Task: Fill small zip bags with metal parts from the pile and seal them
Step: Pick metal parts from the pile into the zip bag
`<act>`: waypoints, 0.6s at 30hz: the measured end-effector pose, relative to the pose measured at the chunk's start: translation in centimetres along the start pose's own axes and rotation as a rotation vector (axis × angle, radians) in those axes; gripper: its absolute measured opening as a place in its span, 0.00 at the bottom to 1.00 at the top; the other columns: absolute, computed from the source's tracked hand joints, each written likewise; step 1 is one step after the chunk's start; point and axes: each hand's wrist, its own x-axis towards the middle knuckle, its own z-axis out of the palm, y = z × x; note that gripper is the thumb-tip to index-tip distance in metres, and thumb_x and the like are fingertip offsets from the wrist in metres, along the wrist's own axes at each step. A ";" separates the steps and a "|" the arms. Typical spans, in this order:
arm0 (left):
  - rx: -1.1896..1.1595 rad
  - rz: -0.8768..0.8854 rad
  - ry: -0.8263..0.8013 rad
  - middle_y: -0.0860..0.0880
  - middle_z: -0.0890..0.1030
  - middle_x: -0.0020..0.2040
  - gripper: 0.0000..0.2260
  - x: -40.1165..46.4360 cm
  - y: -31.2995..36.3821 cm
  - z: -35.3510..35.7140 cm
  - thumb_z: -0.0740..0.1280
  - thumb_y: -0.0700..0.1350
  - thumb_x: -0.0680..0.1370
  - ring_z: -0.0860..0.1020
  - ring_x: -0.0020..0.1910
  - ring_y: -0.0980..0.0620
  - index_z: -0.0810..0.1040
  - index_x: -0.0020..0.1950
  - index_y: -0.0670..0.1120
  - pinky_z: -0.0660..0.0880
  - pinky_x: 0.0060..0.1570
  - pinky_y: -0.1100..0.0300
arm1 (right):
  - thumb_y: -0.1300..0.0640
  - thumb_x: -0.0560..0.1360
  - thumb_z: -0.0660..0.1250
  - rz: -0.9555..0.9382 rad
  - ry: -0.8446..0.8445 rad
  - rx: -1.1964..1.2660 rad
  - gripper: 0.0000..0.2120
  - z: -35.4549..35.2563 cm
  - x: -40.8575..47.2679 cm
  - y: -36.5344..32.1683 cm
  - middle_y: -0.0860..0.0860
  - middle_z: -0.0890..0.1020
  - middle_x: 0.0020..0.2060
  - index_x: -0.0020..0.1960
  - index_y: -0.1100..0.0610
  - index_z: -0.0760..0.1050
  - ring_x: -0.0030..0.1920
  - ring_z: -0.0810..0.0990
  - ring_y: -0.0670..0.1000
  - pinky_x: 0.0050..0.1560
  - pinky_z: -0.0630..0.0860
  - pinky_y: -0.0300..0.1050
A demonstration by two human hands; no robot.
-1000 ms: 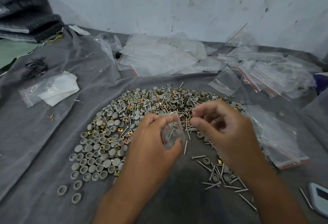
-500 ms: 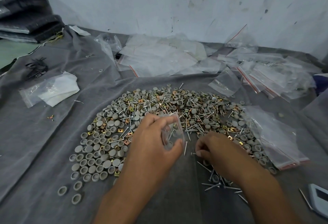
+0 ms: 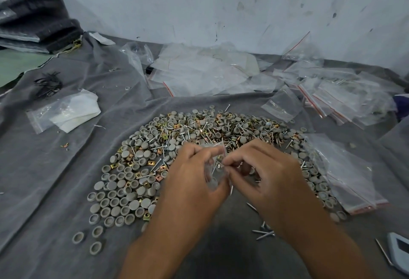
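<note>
A wide pile of metal parts point(image 3: 177, 146), grey round caps, brass square nuts and thin screws, lies on the grey cloth point(image 3: 55, 179). My left hand point(image 3: 194, 181) holds a small clear zip bag point(image 3: 215, 168) upright above the pile's near edge, with a few parts inside. My right hand point(image 3: 265, 172) is against the bag's mouth, its fingertips pinching a thin screw point(image 3: 215, 166) that points into the bag. Loose screws point(image 3: 263, 232) lie on the cloth below my right wrist.
Empty zip bags point(image 3: 199, 73) lie heaped along the wall, and a stack of bags point(image 3: 345, 172) sits right of the pile. A bag with white paper point(image 3: 66, 112) lies at left. Black rings point(image 3: 47, 83) are far left. A blue-grey device point(image 3: 398, 252) sits at lower right.
My right hand dropped to the loose screws near the front, then came back up to the bag's mouth with a screw. The left hand kept the bag nearly still.
</note>
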 end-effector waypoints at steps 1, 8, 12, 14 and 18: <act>0.001 0.002 -0.003 0.61 0.71 0.49 0.21 0.0 0.0 0.0 0.70 0.55 0.71 0.73 0.48 0.65 0.78 0.65 0.58 0.68 0.45 0.75 | 0.57 0.75 0.74 0.003 0.009 -0.026 0.04 0.2 0.0 -0.1 0.43 0.79 0.44 0.49 0.53 0.81 0.40 0.74 0.36 0.44 0.69 0.26; -0.019 -0.030 0.061 0.59 0.72 0.47 0.19 0.2 -0.2 -0.7 0.76 0.48 0.71 0.73 0.47 0.66 0.78 0.59 0.59 0.65 0.45 0.78 | 0.50 0.79 0.70 0.330 0.200 0.135 0.02 -0.5 0.9 3.1 0.40 0.82 0.41 0.51 0.44 0.78 0.42 0.81 0.41 0.40 0.74 0.32; -0.022 -0.058 0.103 0.59 0.73 0.48 0.20 0.5 -0.4 -1.4 0.76 0.47 0.70 0.75 0.46 0.65 0.80 0.60 0.55 0.67 0.45 0.77 | 0.53 0.79 0.70 0.400 -0.073 -0.087 0.06 2.6 1.2 5.2 0.41 0.81 0.49 0.55 0.46 0.80 0.49 0.77 0.42 0.50 0.74 0.41; -0.011 -0.068 0.107 0.59 0.73 0.48 0.20 0.6 -0.5 -1.6 0.76 0.48 0.69 0.75 0.45 0.63 0.80 0.61 0.53 0.69 0.45 0.75 | 0.53 0.80 0.67 0.352 -0.163 -0.146 0.07 4.6 2.0 5.2 0.44 0.80 0.52 0.57 0.47 0.81 0.54 0.75 0.46 0.55 0.74 0.46; -0.025 -0.065 0.117 0.58 0.73 0.47 0.22 0.5 -0.7 -2.0 0.73 0.51 0.68 0.74 0.47 0.64 0.80 0.62 0.55 0.66 0.45 0.78 | 0.52 0.82 0.64 0.386 -0.238 -0.242 0.09 7.0 3.4 5.1 0.46 0.82 0.54 0.58 0.46 0.81 0.58 0.74 0.50 0.56 0.74 0.49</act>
